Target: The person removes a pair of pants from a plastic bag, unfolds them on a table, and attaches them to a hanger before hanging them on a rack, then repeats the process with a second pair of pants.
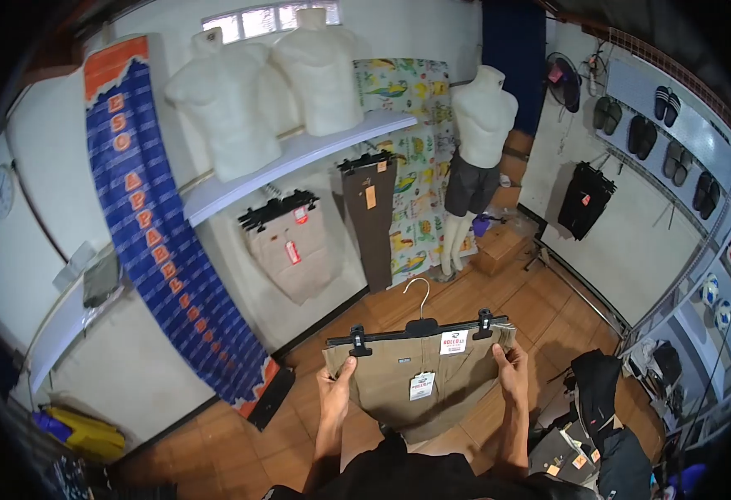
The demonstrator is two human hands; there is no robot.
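Khaki shorts [390, 387] hang from a black clip hanger [421, 327] with a metal hook, held up in front of me. Two tags are on them: a white and red label [453, 342] near the waistband and a hang tag [421, 386] lower down. My left hand [336, 385] pinches the left edge of the shorts just below one clip, thumb on the front. On the other side, my right hand [511, 371] grips the right edge near the other clip. The fingers behind the cloth are hidden.
Beige shorts [294, 250] and dark trousers [369, 221] hang under a wall shelf [299, 158] bearing two white torsos. A mannequin [482, 125] in dark shorts stands ahead. Slippers [642, 136] line the right rack; dark clothes [598, 400] are piled at lower right. A blue banner [157, 225] leans left.
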